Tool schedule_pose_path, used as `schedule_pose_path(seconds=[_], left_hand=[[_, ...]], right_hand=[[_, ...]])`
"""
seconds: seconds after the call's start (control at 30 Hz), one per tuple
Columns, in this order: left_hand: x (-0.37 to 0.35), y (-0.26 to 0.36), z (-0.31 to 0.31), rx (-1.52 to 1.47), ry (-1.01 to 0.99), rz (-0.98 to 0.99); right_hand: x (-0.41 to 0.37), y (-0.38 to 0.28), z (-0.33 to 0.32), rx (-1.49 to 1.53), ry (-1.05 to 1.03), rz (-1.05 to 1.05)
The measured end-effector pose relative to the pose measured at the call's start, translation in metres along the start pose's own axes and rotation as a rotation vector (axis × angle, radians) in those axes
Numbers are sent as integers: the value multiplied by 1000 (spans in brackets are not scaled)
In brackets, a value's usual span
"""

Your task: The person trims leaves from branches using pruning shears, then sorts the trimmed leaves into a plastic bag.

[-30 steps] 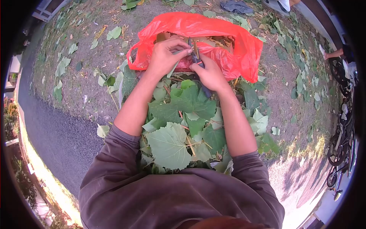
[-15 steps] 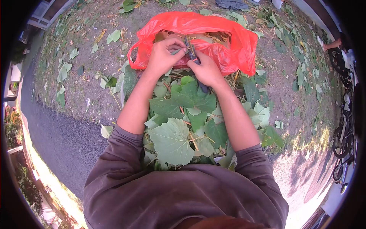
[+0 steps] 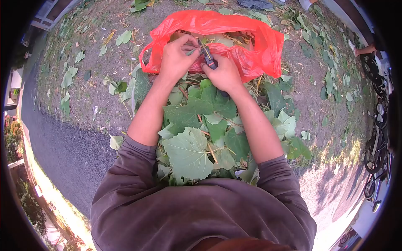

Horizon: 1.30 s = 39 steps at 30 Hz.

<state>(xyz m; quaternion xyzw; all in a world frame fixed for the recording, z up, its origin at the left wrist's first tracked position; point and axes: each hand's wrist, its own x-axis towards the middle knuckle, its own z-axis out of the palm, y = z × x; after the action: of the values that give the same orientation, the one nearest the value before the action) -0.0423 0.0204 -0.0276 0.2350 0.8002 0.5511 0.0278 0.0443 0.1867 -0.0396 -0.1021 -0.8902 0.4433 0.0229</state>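
My right hand [image 3: 225,74] grips a pair of dark-handled pruning shears [image 3: 207,57], blades pointing away over the mouth of a red plastic bag [image 3: 259,46]. My left hand [image 3: 176,58] pinches a leaf stem [image 3: 191,51] right at the shear blades. Both hands hover at the near edge of the bag, which holds leaves and dry stems. A heap of broad green leaves [image 3: 188,152] lies between my forearms, close to my body.
Loose green leaves [image 3: 69,77] are scattered over the dirt ground all around. A paved path [image 3: 63,146] runs along the left. Parked bikes [image 3: 374,146] stand at the right edge, and another person's hand [image 3: 363,50] shows at the far right.
Both hands have shifted slightly up and away toward the bag mouth, and the shears have tilted a little. The leaf heap stays in place.
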Motion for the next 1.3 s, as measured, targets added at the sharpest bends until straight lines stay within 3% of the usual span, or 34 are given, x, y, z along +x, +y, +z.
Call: schedule_pose_path(seconds=[0.63,1.3], left_hand=[[6,-11,0,-191,0,-90],[4,-16,4,-161,-91,-54]], right_hand=[[6,8,10,-39,110,-45],[5,15,8,151,22,-44]])
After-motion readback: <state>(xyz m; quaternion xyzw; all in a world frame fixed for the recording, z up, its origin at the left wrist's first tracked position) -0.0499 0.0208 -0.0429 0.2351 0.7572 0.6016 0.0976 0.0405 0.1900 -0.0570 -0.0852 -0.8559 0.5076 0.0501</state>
